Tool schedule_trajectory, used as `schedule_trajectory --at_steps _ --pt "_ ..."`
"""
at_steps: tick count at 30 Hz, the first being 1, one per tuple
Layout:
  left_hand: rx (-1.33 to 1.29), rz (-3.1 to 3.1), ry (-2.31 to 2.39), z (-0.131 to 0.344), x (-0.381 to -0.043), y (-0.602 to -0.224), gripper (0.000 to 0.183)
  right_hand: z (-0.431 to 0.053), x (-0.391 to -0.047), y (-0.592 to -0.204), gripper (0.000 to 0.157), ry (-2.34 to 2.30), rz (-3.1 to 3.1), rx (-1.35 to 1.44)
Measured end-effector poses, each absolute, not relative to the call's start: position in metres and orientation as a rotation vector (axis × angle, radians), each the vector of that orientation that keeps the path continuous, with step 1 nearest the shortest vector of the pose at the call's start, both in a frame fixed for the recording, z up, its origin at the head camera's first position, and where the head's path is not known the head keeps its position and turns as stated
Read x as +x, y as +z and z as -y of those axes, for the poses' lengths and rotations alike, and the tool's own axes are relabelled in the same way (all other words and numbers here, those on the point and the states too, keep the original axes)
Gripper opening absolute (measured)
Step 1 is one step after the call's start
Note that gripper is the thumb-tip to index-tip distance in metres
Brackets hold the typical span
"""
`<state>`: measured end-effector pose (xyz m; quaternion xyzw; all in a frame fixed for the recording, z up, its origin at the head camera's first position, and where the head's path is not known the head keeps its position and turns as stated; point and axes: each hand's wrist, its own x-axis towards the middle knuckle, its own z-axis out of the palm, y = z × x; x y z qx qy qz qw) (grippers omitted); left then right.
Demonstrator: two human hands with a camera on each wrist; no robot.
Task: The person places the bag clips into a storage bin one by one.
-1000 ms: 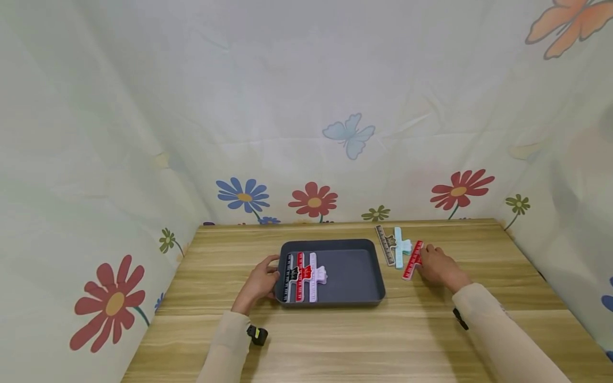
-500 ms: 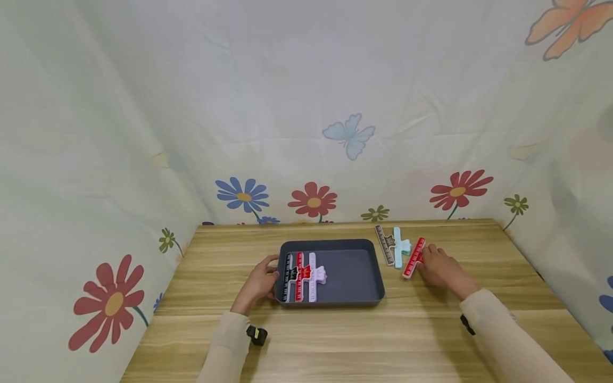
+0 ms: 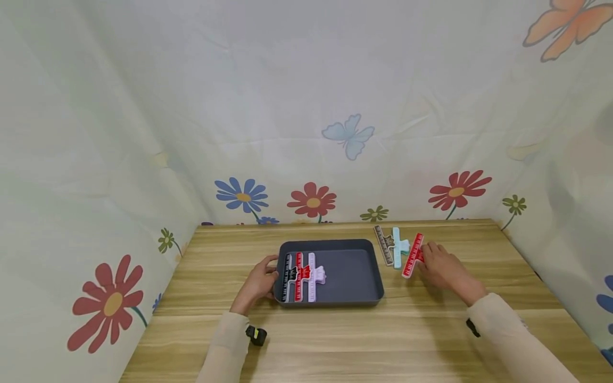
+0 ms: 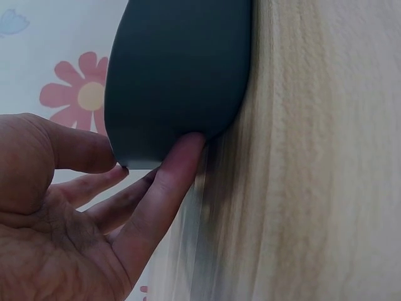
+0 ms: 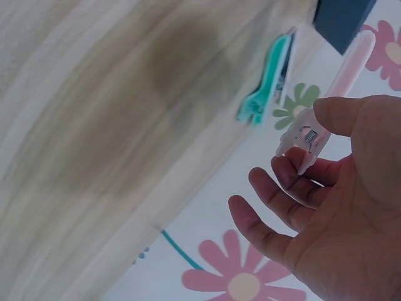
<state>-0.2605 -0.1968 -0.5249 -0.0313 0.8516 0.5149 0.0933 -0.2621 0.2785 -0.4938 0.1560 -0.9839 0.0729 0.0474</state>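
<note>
right hand (image 3: 442,267): thumb and fingers pinching red clip (image 3: 412,256) at its handle, just off the bench (image 3: 335,335) | left hand (image 3: 259,282): fingers spread, touching tray (image 3: 351,274) left rim

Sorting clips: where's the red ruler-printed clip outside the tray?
Head view: red ruler-printed clip pinched by the right hand, right of the light-blue plastic clip.

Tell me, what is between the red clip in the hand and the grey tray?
In the head view, a light blue clip and a brown clip lie on the table between the red clip and the grey tray.
</note>
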Motion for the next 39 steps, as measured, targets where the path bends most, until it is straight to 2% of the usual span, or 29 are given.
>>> schedule_trajectory --at_steps 19,39 --pt "-0.107 -2.478 1.572 0.197 -0.259 -0.523 0.054 -0.253 -0.254 -0.446 0.044 0.235 2.866 0.596" --pt "-0.096 -2.469 1.583 0.199 -0.26 -0.525 0.054 -0.229 -0.253 -0.431 0.042 0.173 2.819 0.659"
